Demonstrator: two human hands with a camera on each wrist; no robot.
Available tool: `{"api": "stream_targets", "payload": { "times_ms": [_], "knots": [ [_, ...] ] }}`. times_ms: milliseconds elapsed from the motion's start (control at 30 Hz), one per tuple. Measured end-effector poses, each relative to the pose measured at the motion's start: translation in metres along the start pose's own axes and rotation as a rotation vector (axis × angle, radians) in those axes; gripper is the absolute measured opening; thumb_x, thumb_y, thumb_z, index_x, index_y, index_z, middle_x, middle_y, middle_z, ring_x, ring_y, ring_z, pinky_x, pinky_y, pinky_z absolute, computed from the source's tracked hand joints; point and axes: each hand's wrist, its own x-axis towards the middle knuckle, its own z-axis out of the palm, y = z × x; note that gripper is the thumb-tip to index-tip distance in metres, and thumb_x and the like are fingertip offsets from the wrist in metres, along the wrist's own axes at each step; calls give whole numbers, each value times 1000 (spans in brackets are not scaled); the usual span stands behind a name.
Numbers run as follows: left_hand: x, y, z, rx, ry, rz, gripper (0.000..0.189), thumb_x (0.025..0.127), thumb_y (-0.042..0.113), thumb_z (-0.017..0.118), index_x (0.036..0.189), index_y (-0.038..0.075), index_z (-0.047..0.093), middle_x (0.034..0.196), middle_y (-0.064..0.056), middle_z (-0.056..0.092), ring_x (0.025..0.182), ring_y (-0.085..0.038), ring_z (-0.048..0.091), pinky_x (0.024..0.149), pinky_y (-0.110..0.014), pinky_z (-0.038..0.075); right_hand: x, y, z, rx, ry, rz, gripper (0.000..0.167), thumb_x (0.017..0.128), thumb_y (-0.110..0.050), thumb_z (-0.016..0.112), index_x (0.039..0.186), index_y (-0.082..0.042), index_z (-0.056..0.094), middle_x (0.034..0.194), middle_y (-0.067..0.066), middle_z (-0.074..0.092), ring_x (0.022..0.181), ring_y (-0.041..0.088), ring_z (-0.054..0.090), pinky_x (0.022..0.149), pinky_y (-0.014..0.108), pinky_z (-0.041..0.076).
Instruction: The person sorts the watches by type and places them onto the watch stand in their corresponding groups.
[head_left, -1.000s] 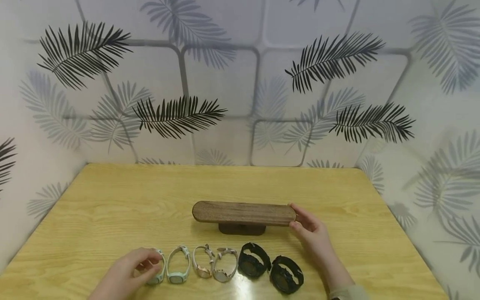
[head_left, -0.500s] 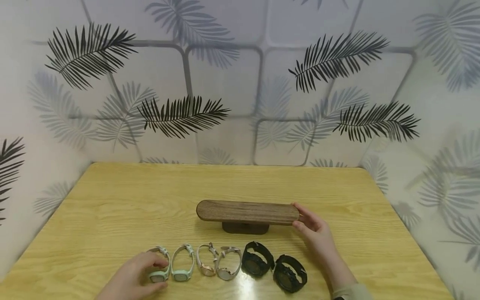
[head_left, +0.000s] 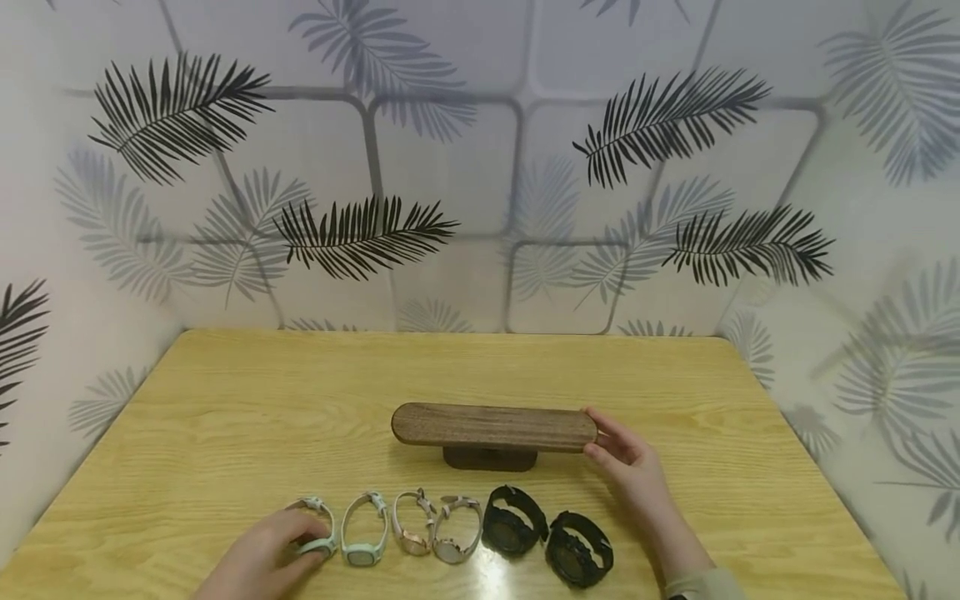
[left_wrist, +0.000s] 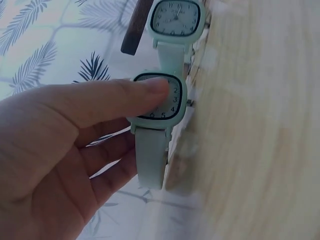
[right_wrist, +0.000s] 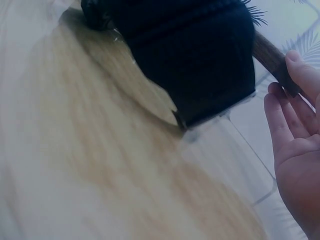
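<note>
Head view, looking down over the table (head_left: 285, 400): the person's left hand (head_left: 258, 552) is at the near left end of a row of six watches, on the outermost mint watch (head_left: 322, 546). From the left wrist, the thumb lies across its dial with fingers behind the case, so the watch is pinched between them; I can't tell whether it is clear of the wood. The thumb hides part of the numerals, and the hand covers much of the ring from above.

Just beside it stands a second mint watch (head_left: 362, 555), its strap looped, then a rose-gold watch (head_left: 414, 543) and a silver-faced watch (head_left: 450, 550) close together. Two bulky black watches, a nearer one (head_left: 573, 560) and a farther one (head_left: 508, 533), finish the row on the right.

Beyond the row sits a brown wooden bar (head_left: 495, 427) on a dark base (head_left: 489, 459). The right hand (head_left: 636, 475) holds the bar's right end, thumb on one side, fingers on the other. Seen from that wrist, a black strap (right_wrist: 195, 60) looms in front and blocks most of the bar. A leaf-patterned wall (head_left: 465, 167) stands behind the table.
</note>
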Motion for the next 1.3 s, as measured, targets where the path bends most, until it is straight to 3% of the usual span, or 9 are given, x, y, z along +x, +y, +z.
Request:
{"api": "stream_targets", "payload": {
  "times_ms": [133, 400, 633, 733, 900, 1033, 1167, 1300],
  "knots": [
    [1, 6, 5, 7, 79, -51, 24, 75, 7, 80, 93, 18, 67, 89, 16, 61, 79, 1, 56, 66, -24, 53, 1, 0, 0, 11, 1, 2, 48, 89, 3, 63, 135, 4, 49, 130, -6, 59, 108, 14, 61, 88, 26, 53],
    [1, 13, 14, 77, 252, -222, 31, 69, 3, 84, 93, 17, 69, 95, 11, 66, 86, -4, 63, 73, -23, 57, 0, 0, 0, 20, -8, 1, 47, 90, 3, 62, 135, 5, 49, 130, -7, 58, 108, 12, 60, 88, 25, 53],
    [4, 13, 17, 82, 403, -231, 35, 67, -3, 84, 94, 14, 71, 91, 8, 68, 80, -4, 61, 71, -12, 50, -1, -1, 0, 26, -10, -3, 48, 90, 3, 62, 136, 5, 48, 131, -5, 57, 107, 12, 61, 88, 25, 52],
    [7, 16, 15, 44, 441, -293, 33, 69, -1, 83, 96, 14, 71, 89, 9, 68, 77, -2, 58, 71, -9, 46, -1, -2, 0, 22, -8, 0, 48, 90, 2, 62, 136, 5, 48, 132, -5, 57, 107, 12, 61, 88, 25, 52],
    [17, 27, 10, -173, 401, -541, 23, 82, 16, 76, 104, 10, 70, 96, 1, 70, 82, -2, 60, 73, -13, 49, -1, -2, 1, 29, -16, 3, 49, 90, 1, 63, 136, 4, 48, 132, -6, 56, 109, 13, 60, 89, 26, 52],
    [27, 31, 6, -333, 329, -692, 33, 87, 29, 72, 110, 6, 69, 104, -5, 69, 87, -5, 60, 76, -16, 52, -1, -1, 1, 33, -28, -3, 49, 90, 2, 62, 136, 5, 47, 131, -5, 56, 109, 13, 60, 90, 27, 51],
    [39, 32, 2, -412, 268, -732, 41, 87, 35, 70, 116, 6, 66, 108, -4, 67, 92, -10, 59, 78, -19, 51, -1, -1, 1, 31, -19, 21, 50, 90, 0, 64, 137, 3, 47, 132, -3, 56, 110, 14, 60, 92, 29, 51],
    [55, 32, -2, -488, 259, -748, 42, 88, 33, 70, 119, 4, 64, 111, -6, 66, 95, -10, 60, 80, -18, 51, -1, -3, 0, 23, -20, 37, 51, 90, -2, 64, 138, 1, 47, 134, 1, 55, 111, 15, 60, 93, 30, 50]
  ]
}}
